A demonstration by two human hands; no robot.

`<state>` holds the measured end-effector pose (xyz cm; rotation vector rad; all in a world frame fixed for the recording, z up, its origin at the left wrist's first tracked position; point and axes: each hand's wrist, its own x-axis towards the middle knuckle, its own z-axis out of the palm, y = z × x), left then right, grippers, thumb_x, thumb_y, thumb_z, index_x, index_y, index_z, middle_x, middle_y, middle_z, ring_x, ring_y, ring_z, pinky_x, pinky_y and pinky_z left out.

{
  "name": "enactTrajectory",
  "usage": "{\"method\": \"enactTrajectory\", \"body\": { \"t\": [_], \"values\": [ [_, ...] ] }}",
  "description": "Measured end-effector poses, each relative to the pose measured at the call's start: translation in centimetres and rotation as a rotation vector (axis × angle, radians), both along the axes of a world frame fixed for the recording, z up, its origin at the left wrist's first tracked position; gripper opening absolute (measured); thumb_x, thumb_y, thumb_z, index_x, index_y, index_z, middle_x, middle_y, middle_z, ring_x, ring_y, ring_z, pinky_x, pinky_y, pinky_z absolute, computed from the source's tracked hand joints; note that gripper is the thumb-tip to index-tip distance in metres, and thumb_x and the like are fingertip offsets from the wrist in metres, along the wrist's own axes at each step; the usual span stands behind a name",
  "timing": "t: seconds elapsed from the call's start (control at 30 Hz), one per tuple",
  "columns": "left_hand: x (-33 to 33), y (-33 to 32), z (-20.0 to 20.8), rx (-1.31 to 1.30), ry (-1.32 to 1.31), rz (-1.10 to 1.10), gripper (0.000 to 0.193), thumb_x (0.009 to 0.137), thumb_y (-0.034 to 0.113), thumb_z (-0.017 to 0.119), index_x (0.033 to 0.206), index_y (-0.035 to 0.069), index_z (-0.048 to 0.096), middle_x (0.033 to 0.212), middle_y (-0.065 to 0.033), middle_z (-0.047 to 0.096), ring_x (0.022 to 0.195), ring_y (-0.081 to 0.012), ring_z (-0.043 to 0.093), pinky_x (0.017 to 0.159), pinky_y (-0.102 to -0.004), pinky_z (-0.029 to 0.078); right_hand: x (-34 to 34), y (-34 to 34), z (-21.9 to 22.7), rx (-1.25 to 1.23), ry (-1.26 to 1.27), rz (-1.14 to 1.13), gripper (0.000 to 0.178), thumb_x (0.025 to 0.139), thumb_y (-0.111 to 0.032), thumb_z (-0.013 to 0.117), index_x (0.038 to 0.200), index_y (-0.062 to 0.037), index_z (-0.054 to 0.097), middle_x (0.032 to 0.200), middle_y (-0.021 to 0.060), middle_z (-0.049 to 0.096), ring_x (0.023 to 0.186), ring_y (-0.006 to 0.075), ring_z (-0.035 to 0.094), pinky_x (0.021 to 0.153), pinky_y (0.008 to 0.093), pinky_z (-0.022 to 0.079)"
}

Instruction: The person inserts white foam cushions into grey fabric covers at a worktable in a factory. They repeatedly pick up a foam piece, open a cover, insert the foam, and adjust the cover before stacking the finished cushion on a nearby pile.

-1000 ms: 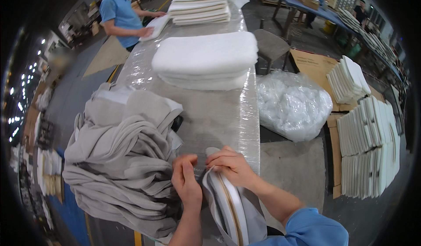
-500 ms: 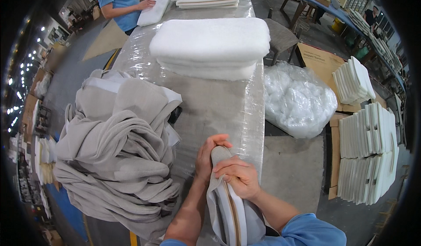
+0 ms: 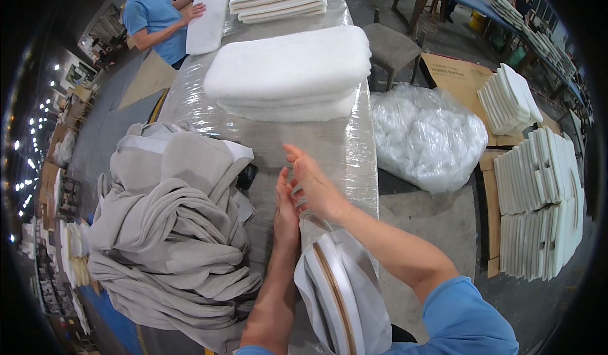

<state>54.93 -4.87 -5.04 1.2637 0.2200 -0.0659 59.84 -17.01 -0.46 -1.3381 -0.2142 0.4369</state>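
Note:
A cushion cover (image 3: pixel 375 298) of light grey fabric stands on end against my body, its narrow end pointing away from me. White padding or lining and a long brown strip (image 3: pixel 334 291) show along its upper side. My left hand (image 3: pixel 286 209) is open at the left of the cover's far end, fingers pointing forward. Across that end reaches my right hand (image 3: pixel 316 187), its fingers stretched out toward the left hand. Bits of grey fabric show between the fingers, and the hands partly hide the cover's tip.
A heap of grey covers (image 3: pixel 171 228) lies left on the plastic-wrapped table (image 3: pixel 272 149). White padding slabs (image 3: pixel 288 67) are stacked ahead. A co-worker (image 3: pixel 155 25) handles a white pad at far left. To the right are a bagged bundle (image 3: pixel 430 136), a chair (image 3: pixel 389 48) and white stacks (image 3: pixel 538 206).
My right hand has released its clutch on the cover and moved forward, fingers now extended. My left hand has shifted forward and slightly left. The co-worker's pad has been tipped more upright.

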Motion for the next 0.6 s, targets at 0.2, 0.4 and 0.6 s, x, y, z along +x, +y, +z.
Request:
{"method": "enactTrajectory", "body": {
  "t": [0.2,0.4,0.6],
  "values": [
    [0.6,-1.1,-0.8,0.021,-0.052,0.010,0.081,0.109,0.070,0.027,0.170,0.018,0.016,0.162,-0.0110,0.038,0.140,-0.0224,0.045,0.112,-0.0395,0.037,-2.6,0.0,-4.3,-0.045,-0.267,-0.133,0.087,0.108,-0.070,0.024,0.162,-0.0021,0.033,0.155,0.0243,0.044,0.144,0.0381,0.040,0.122,0.0451,0.029],
    [0.9,-1.9,-0.1,0.122,-0.043,-0.011,0.081,0.109,0.070,0.026,0.170,0.019,0.018,0.163,-0.0140,0.039,0.146,-0.0284,0.040,0.118,-0.0428,0.031,-4.1,-0.6,-4.9,-0.077,-0.322,-0.217,0.089,0.108,-0.071,0.021,0.162,-0.0018,0.034,0.158,0.0245,0.041,0.148,0.0380,0.036,0.123,0.0444,0.028],
    [1.6,-3.4,0.2,0.256,-0.005,-0.020,0.075,0.111,0.065,0.028,0.169,0.018,0.019,0.158,-0.0145,0.044,0.142,-0.0302,0.046,0.112,-0.0436,0.040,-4.3,-2.3,-6.5,-0.049,-0.286,-0.242,0.084,0.109,-0.067,0.029,0.163,-0.0023,0.034,0.160,0.0231,0.041,0.150,0.0366,0.036,0.125,0.0439,0.027]
  ]
}}
